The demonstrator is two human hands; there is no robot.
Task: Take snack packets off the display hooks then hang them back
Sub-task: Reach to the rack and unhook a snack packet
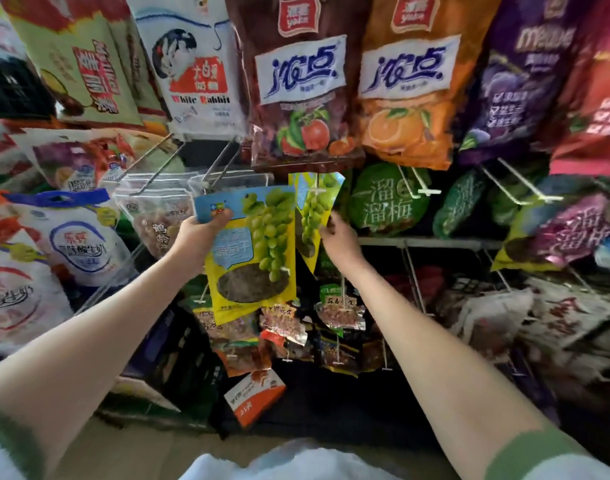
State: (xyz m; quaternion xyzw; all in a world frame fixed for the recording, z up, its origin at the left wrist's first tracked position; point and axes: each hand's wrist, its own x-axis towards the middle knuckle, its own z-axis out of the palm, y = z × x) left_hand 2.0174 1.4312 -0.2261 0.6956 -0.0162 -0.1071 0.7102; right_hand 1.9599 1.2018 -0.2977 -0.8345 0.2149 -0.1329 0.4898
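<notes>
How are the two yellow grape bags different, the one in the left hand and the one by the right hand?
The left hand holds the front grape bag by its top corner, off any hook; the back grape bag seems to hang on a hook, with the right hand gripping its edge. The front grape bag faces us flat; the back grape bag is turned sideways and looks narrower. Both are yellow with green grapes.
</notes>
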